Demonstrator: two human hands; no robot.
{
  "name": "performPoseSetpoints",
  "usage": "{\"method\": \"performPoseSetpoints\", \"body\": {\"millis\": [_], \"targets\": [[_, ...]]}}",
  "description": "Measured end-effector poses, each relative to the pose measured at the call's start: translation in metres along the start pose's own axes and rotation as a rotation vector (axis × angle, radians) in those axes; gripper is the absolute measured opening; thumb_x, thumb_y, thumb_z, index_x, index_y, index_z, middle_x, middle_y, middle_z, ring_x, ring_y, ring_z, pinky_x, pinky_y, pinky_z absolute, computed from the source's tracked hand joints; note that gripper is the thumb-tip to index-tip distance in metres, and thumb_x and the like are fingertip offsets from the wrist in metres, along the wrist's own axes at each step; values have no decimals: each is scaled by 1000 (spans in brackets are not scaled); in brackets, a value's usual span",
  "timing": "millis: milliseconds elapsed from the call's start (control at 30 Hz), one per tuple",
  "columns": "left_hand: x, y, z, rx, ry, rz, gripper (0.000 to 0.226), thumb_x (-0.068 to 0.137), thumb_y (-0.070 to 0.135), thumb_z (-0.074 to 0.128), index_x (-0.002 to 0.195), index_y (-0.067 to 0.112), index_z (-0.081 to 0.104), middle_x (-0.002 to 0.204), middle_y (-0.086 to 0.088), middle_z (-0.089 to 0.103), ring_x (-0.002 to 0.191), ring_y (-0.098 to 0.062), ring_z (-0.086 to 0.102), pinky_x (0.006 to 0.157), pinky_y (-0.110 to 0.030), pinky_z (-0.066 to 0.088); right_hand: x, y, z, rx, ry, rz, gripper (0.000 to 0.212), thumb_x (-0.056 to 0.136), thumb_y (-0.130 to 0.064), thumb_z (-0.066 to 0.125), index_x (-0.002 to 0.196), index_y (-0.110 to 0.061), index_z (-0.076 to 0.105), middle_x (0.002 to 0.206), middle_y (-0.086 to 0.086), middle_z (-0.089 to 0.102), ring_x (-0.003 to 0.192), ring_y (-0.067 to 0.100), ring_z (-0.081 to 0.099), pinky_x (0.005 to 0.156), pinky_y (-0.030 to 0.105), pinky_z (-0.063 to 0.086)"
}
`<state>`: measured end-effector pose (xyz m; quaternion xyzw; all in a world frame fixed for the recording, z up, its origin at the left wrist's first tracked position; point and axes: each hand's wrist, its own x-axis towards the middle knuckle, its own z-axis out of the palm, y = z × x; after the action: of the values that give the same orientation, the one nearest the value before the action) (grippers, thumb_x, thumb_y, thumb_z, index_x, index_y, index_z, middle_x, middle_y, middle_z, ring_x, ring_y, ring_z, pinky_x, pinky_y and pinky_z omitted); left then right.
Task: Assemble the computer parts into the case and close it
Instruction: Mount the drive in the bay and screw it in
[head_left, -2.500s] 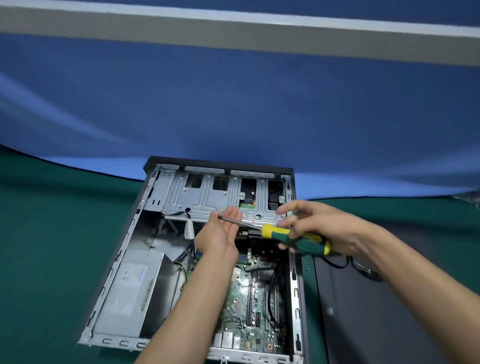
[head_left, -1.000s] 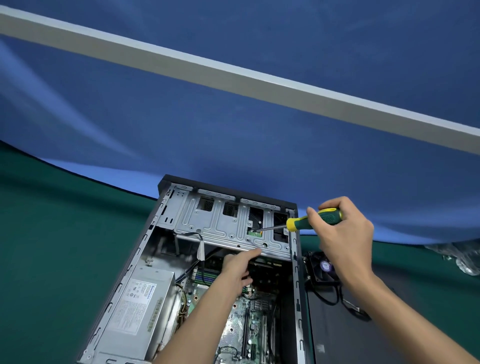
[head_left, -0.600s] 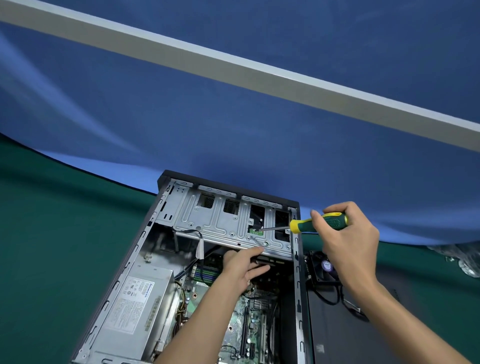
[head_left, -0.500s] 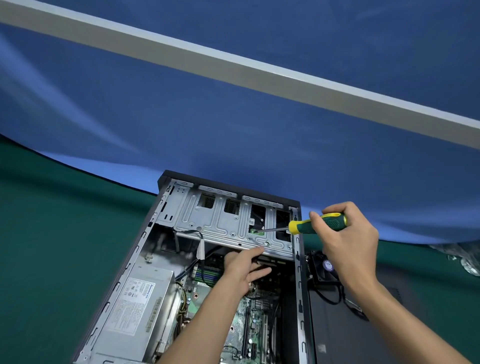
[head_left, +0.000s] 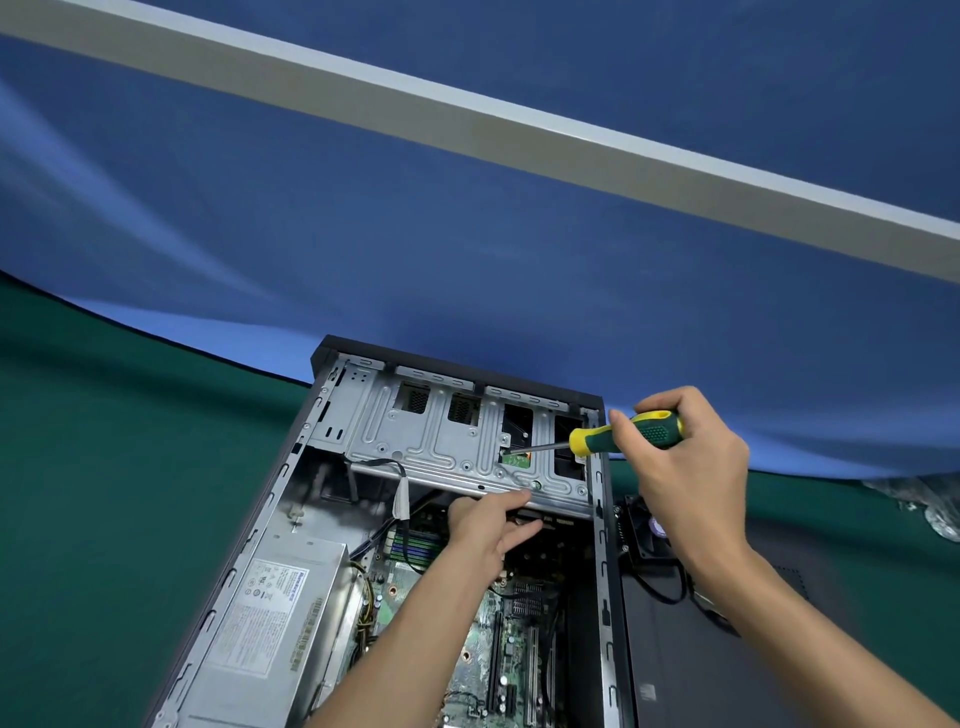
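Observation:
An open computer case (head_left: 291, 467) lies on its side on the green table. A silver drive cage (head_left: 441, 441) spans its far end, and the green motherboard (head_left: 498, 649) shows below. My right hand (head_left: 680, 467) grips a yellow-and-green screwdriver (head_left: 623, 434). Its tip reaches into a cage opening by a small green board (head_left: 516, 460). My left hand (head_left: 488, 525) rests with straight fingers against the cage's lower front edge, beside a screw hole.
A grey power supply (head_left: 270, 613) fills the case's near left corner. A small black fan (head_left: 641, 530) with a cable lies right of the case on a dark side panel (head_left: 701, 665). A blue backdrop (head_left: 467, 234) hangs behind the table.
My right hand has raised the screwdriver from low across the cage to the case's right wall, tip now in the cage opening. My left hand dropped from the shaft to the cage's lower edge.

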<state>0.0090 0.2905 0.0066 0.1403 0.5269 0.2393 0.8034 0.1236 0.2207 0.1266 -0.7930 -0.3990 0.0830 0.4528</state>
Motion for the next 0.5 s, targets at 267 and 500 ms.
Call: {"method": "performPoseSetpoints", "body": {"millis": [267,500], "targets": [[-1,0,0,15,9,10,42,76,-8,72,107,-2,44,87,-14,47,68,-24,56,69,-35,58,-1,-4,5,-101,-47,0,24,82,-33,71,73,-32,48,65,-26,61,42,8,49,44,23,36],[-2,1,0,31,0,21,31,78,-8,70,98,-1,48,84,-10,44,68,-23,53,58,-32,59,1,-7,5,-150,-80,9,23,83,-35,69,73,-32,48,65,-21,60,39,11,40,44,25,35]]}}
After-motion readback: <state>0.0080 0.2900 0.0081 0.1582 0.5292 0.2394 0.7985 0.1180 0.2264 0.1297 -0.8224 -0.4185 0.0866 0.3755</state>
